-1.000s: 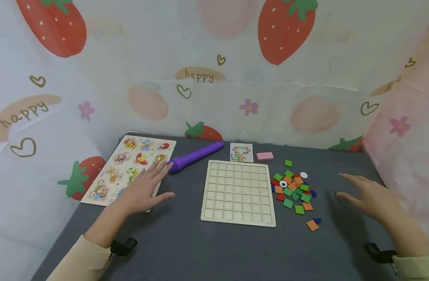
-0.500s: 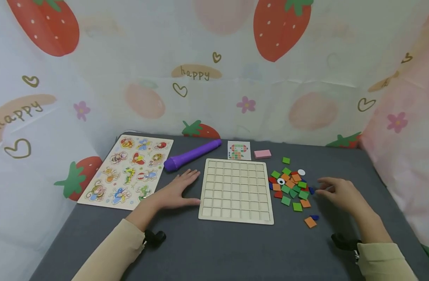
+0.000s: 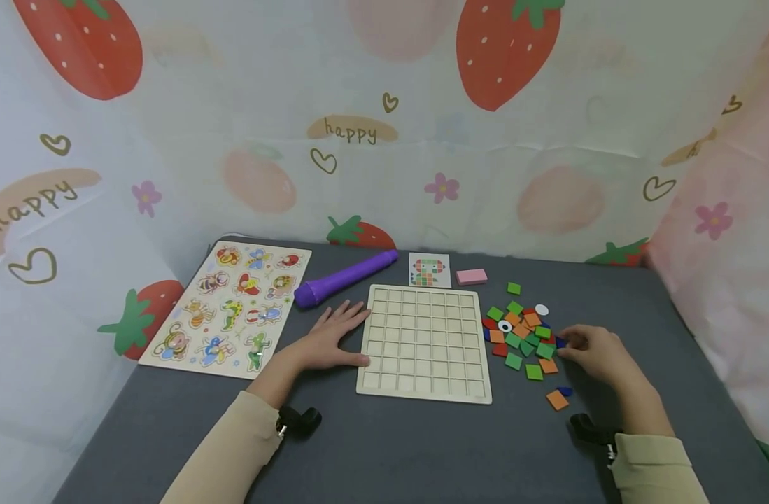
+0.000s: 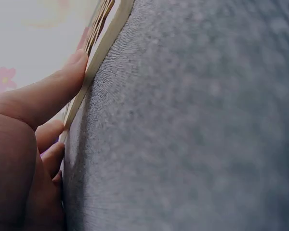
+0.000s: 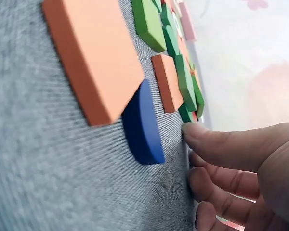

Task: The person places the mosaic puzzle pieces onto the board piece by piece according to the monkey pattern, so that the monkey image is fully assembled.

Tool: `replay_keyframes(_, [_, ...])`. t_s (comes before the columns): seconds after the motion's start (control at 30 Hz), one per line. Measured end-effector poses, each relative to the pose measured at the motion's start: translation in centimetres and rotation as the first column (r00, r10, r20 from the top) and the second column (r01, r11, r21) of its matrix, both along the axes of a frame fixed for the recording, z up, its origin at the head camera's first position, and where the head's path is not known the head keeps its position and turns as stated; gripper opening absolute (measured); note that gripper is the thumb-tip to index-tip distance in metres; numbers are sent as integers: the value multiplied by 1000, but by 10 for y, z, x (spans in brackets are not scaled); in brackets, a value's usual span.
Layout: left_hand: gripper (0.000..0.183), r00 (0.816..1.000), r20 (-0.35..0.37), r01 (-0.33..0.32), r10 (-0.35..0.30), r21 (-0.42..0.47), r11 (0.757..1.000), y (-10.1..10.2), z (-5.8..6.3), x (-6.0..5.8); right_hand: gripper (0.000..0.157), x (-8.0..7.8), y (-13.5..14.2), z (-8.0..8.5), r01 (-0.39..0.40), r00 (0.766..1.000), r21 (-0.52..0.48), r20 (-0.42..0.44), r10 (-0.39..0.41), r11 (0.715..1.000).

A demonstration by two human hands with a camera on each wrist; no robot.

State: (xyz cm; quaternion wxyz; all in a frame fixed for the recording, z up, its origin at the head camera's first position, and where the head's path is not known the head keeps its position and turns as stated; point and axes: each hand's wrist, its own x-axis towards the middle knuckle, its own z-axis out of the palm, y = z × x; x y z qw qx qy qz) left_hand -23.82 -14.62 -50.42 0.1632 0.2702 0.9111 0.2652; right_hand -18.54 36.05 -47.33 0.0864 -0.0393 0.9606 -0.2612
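Note:
The pale wooden grid board (image 3: 424, 344) lies flat in the head view, its square cells bare. Along its left edge rests my left hand (image 3: 330, 339), fingers spread, with thumb and fingertips touching the rim. The left wrist view shows that thumb (image 4: 58, 89) against the board's side (image 4: 98, 53). On the right, my right hand (image 3: 598, 353) is low at the edge of a pile of coloured tiles (image 3: 523, 334). Its thumb and index fingertips stand right at a dark blue piece (image 3: 561, 343); I cannot tell whether they pinch it. Nearer lie an orange square tile (image 5: 94, 57) and a blue half-round piece (image 5: 142, 127).
A picture board of insects (image 3: 227, 308) lies at the left, beside a purple microphone-shaped stick (image 3: 346, 278). Behind the grid board are a small pattern card (image 3: 429, 270) and a pink block (image 3: 471, 277). A printed cloth (image 3: 384, 140) closes off the back.
My left hand has moved right, from over the picture board to the grid board's left edge. My right hand has come left and its fingers have drawn together beside the tile pile.

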Motion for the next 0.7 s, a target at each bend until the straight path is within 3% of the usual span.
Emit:
replay_keyframes(0.33, [100,999,34,0,0,8,1000,-4,2,-1,17,1,-2,2,9,1000,-1,-28,-9,1000])
replay_keyframes(0.57, [100,999,36,-4,3,11,1000,-5,-1,-3,33,-2,-5,3,17,999,11,-29,-16,1000])
replay_keyframes(0.7, [101,999,40,-2,1,7,1000,-3,-3,-4,25,-1,-4,0,22,999,22,-50,-21,1000])
